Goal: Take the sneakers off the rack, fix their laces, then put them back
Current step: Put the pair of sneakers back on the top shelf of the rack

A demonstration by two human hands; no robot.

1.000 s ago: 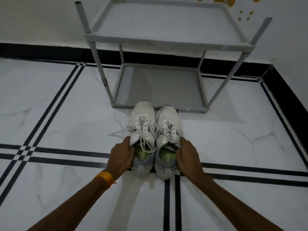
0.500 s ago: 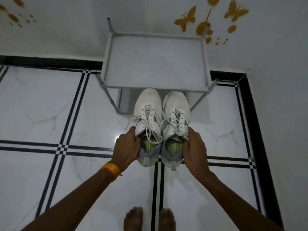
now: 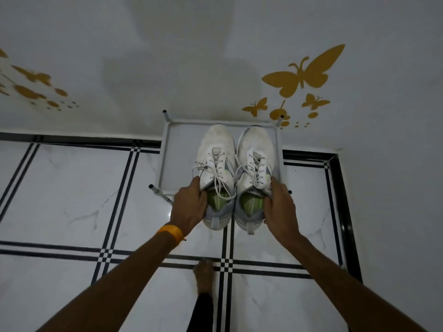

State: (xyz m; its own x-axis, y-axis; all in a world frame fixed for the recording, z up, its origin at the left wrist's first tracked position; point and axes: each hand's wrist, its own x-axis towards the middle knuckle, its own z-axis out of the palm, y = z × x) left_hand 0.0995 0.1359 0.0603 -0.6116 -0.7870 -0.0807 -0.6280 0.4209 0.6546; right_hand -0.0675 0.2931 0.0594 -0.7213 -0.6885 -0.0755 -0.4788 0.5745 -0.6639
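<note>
Two white sneakers with green insoles are held side by side over the grey rack [image 3: 178, 149], toes pointing to the wall. My left hand [image 3: 188, 206] grips the left sneaker [image 3: 217, 164] at its collar, thumb inside the opening. My right hand [image 3: 279, 207] grips the right sneaker [image 3: 255, 161] the same way. Their heels stick out past the rack's front edge. White laces are threaded up both shoes, with loose ends trailing on the left shoe. I cannot tell if the soles touch the shelf.
The rack stands against a white wall with yellow butterfly stickers [image 3: 304, 70]. The floor is white marble tile with black stripes [image 3: 112, 207]. My bare foot [image 3: 203, 274] stands on the floor below the shoes. A side wall closes in on the right.
Both hands have lifted the sneakers from the floor in front of the rack up and forward over its top shelf. My view has risen and now looks down on the rack.
</note>
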